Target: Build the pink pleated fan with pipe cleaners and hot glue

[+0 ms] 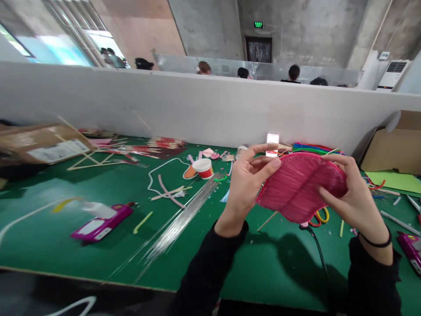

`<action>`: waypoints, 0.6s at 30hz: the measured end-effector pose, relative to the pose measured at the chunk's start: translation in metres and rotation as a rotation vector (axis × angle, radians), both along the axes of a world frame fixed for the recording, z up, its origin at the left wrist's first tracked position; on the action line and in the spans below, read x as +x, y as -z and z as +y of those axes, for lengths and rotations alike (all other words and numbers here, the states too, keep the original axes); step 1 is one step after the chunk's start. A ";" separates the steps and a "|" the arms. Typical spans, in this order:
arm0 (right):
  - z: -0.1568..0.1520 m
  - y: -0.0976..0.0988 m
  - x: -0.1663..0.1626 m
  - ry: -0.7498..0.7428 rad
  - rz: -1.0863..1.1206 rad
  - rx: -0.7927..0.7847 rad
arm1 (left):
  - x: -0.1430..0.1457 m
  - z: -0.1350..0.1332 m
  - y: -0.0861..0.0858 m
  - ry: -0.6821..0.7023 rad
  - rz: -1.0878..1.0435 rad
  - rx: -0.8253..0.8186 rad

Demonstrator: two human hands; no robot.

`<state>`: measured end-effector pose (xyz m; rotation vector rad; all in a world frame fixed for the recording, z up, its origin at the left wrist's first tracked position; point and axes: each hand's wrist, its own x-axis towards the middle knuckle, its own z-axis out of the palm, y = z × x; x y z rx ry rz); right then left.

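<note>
Raised above the table is a deep-pink, heart-like piece (296, 188). Fine strands seem to cover it, with a darker line down its middle and a bright pink rim. My left hand (241, 188) pinches its left edge between thumb and fingers. On the other side, my right hand (357, 199) grips it, thumb on the near face and fingers over the top edge. Partly hidden beneath the piece are red and yellow loops (324, 215), perhaps scissor handles, and a black cable (317, 245). Behind my left fingers stands a lit phone (272, 139).
Thin shiny rods (184, 219) lie across the green table (197, 272). A purple glue gun (101, 224) lies left, another purple tool (410, 250) far right. A paper cup (203, 168), cardboard boxes (42, 142) and colored stems (315, 147) stand further back, before a white partition (197, 105).
</note>
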<state>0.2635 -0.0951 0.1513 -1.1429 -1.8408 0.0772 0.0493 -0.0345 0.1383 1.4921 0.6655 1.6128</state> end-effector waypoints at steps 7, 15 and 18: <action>-0.002 0.001 -0.005 -0.006 0.009 0.018 | -0.004 -0.006 -0.002 -0.045 -0.001 0.021; -0.001 0.001 -0.004 -0.018 0.013 0.018 | 0.000 -0.013 -0.005 -0.113 0.057 0.140; -0.001 0.001 -0.004 -0.020 0.016 0.017 | 0.001 -0.014 -0.005 -0.090 0.079 0.139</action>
